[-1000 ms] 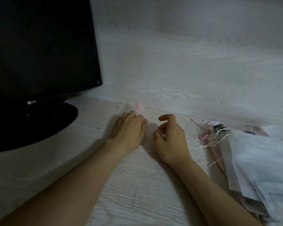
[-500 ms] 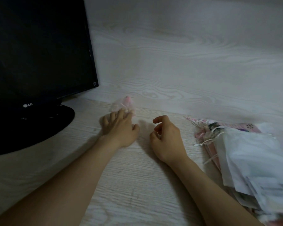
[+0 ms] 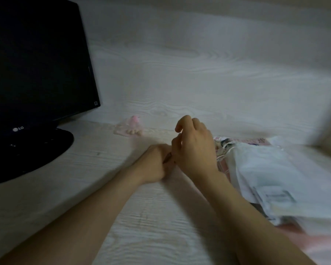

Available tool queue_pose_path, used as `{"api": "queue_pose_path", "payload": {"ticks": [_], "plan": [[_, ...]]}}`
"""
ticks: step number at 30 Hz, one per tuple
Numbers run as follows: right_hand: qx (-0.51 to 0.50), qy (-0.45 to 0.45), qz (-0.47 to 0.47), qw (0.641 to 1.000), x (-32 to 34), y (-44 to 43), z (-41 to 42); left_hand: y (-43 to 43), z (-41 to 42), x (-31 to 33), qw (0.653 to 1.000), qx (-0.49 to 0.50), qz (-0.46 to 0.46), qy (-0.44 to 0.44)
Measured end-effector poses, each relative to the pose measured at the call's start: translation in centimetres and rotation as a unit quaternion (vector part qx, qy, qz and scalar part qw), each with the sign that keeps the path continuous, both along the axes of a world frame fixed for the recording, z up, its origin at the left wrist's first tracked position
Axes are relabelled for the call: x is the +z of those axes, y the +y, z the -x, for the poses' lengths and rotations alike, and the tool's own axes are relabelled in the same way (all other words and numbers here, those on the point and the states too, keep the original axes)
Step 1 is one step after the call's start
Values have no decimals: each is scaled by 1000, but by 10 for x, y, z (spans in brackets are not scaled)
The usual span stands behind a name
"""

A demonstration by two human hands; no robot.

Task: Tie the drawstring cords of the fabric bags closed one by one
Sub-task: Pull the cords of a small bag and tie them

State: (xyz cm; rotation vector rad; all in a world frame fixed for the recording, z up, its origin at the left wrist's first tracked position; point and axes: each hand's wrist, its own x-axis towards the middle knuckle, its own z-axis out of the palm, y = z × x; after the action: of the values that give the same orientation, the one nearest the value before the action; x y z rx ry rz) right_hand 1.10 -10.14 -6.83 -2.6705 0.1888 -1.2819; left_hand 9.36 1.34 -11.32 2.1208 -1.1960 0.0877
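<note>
Near: L hand (image 3: 157, 163) balled, R hand (image 3: 195, 148) over it, fingers (image 3: 185, 119) loosely curled; can't tell any hold. To R, pile of bags (image 3: 266, 169), cords (image 3: 225, 150) loose, prob. untied. Far back on counter (image 3: 103, 188), small pink bag (image 3: 131, 128), seemingly done.

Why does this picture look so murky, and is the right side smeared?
Head view: light is dim and flat; the bag pile at right is smeared by motion blur; the monitor is near black, no glare; the wide lens bows the wall.
</note>
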Motion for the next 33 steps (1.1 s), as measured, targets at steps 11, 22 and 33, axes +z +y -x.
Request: {"api": "queue_pose_path", "payload": {"ticks": [11,22,33], "plan": [[-340,317,22,885,30,-41,77,-57,75,-8,986,-160,18,-45],[-333,350,-90,871,-12,-61,93,-69,79,-10,982,-174,-37,-58],[-218,206,30,953,32,-46,79,-63,55,-5,988,-48,144,40]]}}
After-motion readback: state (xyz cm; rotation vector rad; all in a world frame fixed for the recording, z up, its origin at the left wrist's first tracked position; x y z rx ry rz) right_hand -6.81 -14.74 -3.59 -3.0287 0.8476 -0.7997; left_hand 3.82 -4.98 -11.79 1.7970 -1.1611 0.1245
